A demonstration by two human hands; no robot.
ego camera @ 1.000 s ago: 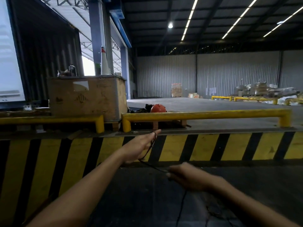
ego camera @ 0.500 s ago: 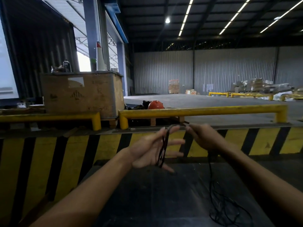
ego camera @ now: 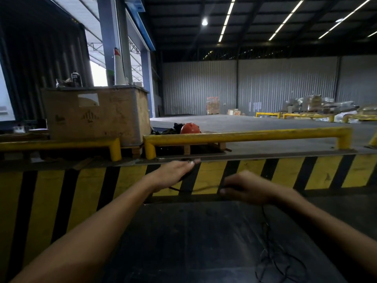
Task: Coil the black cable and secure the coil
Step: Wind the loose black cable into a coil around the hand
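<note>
A thin black cable (ego camera: 201,189) runs between my two hands in front of a striped wall. My left hand (ego camera: 173,172) is stretched out flat, fingers forward, with loops of the cable wrapped around it; the loops show near its fingertips and under the palm. My right hand (ego camera: 244,187) sits lower and to the right, fingers closed on the cable. From there the cable drops down to a loose tangle (ego camera: 279,262) on the dark surface at lower right.
A yellow-and-black striped barrier (ego camera: 285,172) stands just beyond my hands, topped by yellow guard rails (ego camera: 244,135). Behind it sit a large brown crate (ego camera: 95,113), an orange helmet (ego camera: 190,128) and an open warehouse floor. A dark flat surface (ego camera: 193,242) lies below my arms.
My right hand has swung down and away from the left hand, drawing cable with it. The left hand has turned flat with the loops still on it.
</note>
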